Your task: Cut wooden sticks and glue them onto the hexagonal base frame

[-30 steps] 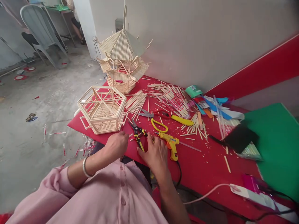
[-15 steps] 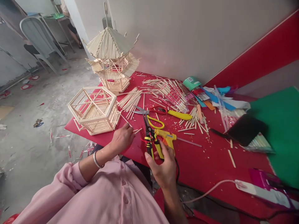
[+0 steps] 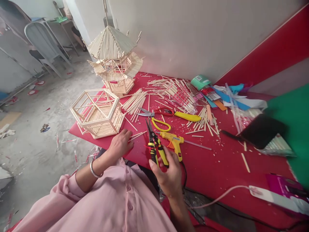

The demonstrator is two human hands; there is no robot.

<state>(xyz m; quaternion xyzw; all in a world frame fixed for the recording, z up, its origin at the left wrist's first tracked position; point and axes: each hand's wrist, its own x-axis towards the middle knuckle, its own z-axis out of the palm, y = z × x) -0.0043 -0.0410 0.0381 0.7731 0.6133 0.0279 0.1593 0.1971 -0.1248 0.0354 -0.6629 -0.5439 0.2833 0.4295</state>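
My right hand (image 3: pixel 167 172) grips the yellow-and-black handles of a pair of snips (image 3: pixel 154 145), blades pointing away from me over the red table (image 3: pixel 212 167). My left hand (image 3: pixel 120 145) rests at the table's near edge, fingers curled on a couple of thin wooden sticks (image 3: pixel 136 135). Just beyond it stands a hexagonal stick frame (image 3: pixel 98 112). A yellow glue gun (image 3: pixel 173 141) lies right of the snips.
A tall stick pagoda (image 3: pixel 113 61) stands at the back left. Loose stick piles (image 3: pixel 173 93), yellow-handled scissors (image 3: pixel 169 114), coloured paper (image 3: pixel 222 96), a black pouch (image 3: pixel 262 130), a green sheet (image 3: pixel 292 119) and a power strip (image 3: pixel 272 196) lie around. A grey chair (image 3: pixel 43 42) stands on the floor.
My right hand picked the snips up off the table and now holds them raised. My left hand shifted onto the loose sticks by the hexagonal frame.
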